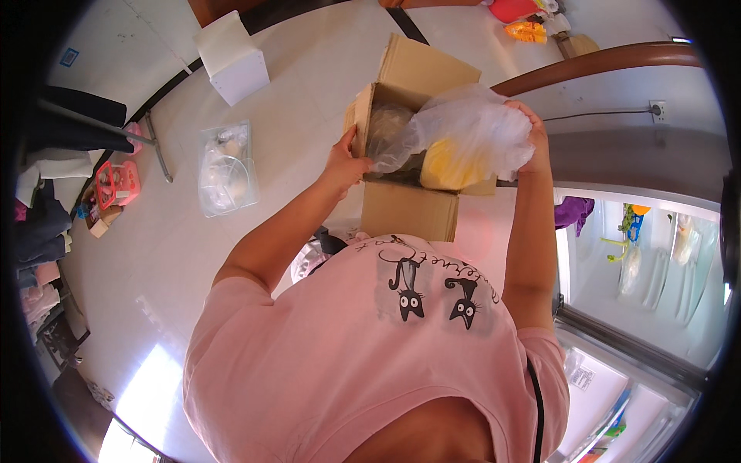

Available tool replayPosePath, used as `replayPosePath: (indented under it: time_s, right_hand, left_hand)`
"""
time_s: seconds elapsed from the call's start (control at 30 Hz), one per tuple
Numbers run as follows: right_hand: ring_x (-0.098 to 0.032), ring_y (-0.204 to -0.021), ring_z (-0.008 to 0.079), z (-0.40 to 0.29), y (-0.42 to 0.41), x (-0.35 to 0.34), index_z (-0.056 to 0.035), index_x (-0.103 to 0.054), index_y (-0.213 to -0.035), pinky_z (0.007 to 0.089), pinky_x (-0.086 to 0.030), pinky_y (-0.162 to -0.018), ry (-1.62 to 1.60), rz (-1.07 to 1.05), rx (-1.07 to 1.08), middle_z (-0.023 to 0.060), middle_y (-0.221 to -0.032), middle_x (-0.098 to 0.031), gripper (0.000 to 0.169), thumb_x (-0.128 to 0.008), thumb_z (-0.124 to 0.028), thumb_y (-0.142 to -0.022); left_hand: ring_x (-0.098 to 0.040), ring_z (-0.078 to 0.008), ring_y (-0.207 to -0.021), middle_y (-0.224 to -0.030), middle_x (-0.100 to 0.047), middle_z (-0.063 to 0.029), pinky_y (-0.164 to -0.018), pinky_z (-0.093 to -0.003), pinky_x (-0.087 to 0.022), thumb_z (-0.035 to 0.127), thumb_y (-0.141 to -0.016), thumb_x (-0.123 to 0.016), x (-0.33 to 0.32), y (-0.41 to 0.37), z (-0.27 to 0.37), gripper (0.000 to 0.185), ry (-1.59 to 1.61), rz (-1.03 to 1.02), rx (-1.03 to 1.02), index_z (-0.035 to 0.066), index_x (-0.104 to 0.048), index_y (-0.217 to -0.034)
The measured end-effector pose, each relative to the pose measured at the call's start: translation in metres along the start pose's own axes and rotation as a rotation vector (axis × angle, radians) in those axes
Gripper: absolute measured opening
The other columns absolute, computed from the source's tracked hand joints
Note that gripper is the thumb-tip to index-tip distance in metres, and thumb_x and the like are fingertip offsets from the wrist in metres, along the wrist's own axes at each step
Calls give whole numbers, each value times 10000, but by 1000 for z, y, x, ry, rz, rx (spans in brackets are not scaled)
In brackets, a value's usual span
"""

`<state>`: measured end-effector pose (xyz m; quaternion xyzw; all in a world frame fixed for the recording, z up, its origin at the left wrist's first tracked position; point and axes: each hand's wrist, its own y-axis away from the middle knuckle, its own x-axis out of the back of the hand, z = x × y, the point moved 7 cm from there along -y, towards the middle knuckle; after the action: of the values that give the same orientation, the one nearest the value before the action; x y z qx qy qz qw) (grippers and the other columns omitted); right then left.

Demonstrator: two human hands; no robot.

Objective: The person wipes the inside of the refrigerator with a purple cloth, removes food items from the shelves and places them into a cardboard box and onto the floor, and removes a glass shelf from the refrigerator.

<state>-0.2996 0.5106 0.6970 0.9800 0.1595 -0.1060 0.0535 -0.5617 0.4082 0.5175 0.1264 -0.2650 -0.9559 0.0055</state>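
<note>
Before me stands a cardboard box (410, 211) with its flaps folded out. My left hand (346, 165) grips the box's left wall, its thumb by the edge of some clear plastic. My right hand (534, 139) holds a bunched clear plastic bag (463, 124) at the box's right side. The bag stretches across the opening towards my left hand. Something yellow (448, 165) shows through or beneath the bag; its kind is unclear. Deeper in the box lies more crumpled clear plastic (389, 124), and what it wraps is hidden.
At right, a refrigerator (628, 324) stands open, with food in its door and compartments. A clear plastic container (228, 168) with bagged items sits on the floor at left. Beyond it are a white box-shaped stool (231, 58), a pink basket (118, 184) and a clothes rack (156, 139).
</note>
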Motion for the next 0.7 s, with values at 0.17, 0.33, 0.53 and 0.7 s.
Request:
replayPosePath:
  time_s: [0.17, 0.33, 0.53, 0.7]
  right_hand:
    - [-542, -735, 124, 11, 0, -33, -3, -576, -899, 218, -433, -661, 676, -271, -88, 10, -860, -573, 351, -402, 17, -595]
    - [-477, -813, 126, -3, 26, -54, 2, -557, -849, 210, -373, -698, 814, -466, -66, 23, -823, -491, 378, -373, 54, -523]
    - [-524, -832, 238, -9, 26, -57, -6, -579, -856, 276, -415, -769, 1130, -403, -42, 99, -876, -537, 332, -446, 87, -566]
    - [-531, -932, 327, 41, 22, -82, -46, -609, -835, 414, -438, -778, 1560, -623, -8, 128, -905, -562, 263, -529, 68, -612]
  left_hand:
    - [-565, -162, -713, -976, -592, -39, -541, -351, -469, 23, -609, -609, 1, 2, -10, 927, 148, -31, 105, 147, -237, -1449]
    - [-562, -159, -709, -983, -588, -30, -541, -356, -468, 12, -601, -602, 6, 3, -14, 934, 213, 15, 135, 145, -234, -1450]
    - [-569, -176, -766, -1125, -546, -68, -565, -340, -485, -24, -610, -592, 9, 4, -7, 919, 150, 4, 39, 105, -233, -1445]
    - [-570, -186, -793, -1193, -509, -102, -527, -313, -466, -30, -613, -591, 8, 3, -4, 904, 283, -2, -98, 77, -240, -1440]
